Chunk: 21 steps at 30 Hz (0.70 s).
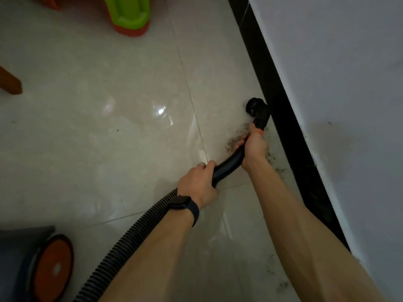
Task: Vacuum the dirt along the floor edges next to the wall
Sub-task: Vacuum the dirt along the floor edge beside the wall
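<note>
Dirt [231, 143] lies in a dark scatter on the pale tiled floor [109, 149] right of the frame's centre, just beside the black skirting board [283, 118] that runs diagonally under the white wall [338, 83]. More specks trail along that edge toward the lower right. The round brush head [253, 106] of the vacuum sits just beside the skirting, above the dirt in the frame. The right hand [254, 147] is wrapped around the black tube [229, 166] close behind the head. The left hand [199, 186], lower and further left, is curled round the same tube where it meets the ribbed hose [130, 236]. Its wrist wears a dark watch [183, 205] and one finger a ring [201, 164]. The grey vacuum body [19, 253] with an orange wheel [54, 269] stands in the lower left corner. A green and orange plastic toy [130, 14] is at the top, and a brown wooden piece [11, 82] at the left edge.
</note>
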Each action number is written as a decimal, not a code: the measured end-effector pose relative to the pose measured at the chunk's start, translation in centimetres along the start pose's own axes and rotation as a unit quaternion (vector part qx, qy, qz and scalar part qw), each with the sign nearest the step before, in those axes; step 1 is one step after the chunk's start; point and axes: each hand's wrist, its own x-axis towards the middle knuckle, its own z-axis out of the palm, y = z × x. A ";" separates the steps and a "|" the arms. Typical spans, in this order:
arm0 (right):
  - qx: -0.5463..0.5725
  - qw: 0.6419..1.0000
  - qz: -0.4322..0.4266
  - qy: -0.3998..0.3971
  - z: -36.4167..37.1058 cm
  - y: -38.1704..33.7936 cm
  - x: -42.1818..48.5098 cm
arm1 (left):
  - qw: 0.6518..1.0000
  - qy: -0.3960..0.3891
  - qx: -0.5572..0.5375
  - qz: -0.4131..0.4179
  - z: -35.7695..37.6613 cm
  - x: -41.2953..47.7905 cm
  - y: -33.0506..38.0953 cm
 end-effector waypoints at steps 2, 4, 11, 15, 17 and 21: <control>-0.034 0.999 -0.015 0.010 0.3 -0.5 0.5 | 1.000 -0.007 -0.023 -0.001 0.1 0.8 0.2; -0.061 0.998 -0.019 0.016 0.8 -1.2 1.1 | 0.999 -0.022 -0.046 0.000 -0.1 1.7 0.3; -0.096 0.995 -0.025 -0.013 2.3 -0.4 0.1 | 0.993 -0.090 -0.080 -0.012 -1.2 2.0 -1.6; -0.103 0.994 -0.018 -0.019 2.7 4.3 -3.8 | 0.982 -0.162 -0.063 -0.070 -1.8 -1.7 -4.9; -0.105 0.992 -0.001 -0.064 3.3 5.8 -6.3 | 0.970 -0.188 -0.097 -0.117 -2.2 -4.0 -6.2; -0.174 0.957 0.054 -0.225 5.0 6.9 -10.6 | 0.931 -0.276 -0.159 -0.178 -2.6 -7.7 -6.8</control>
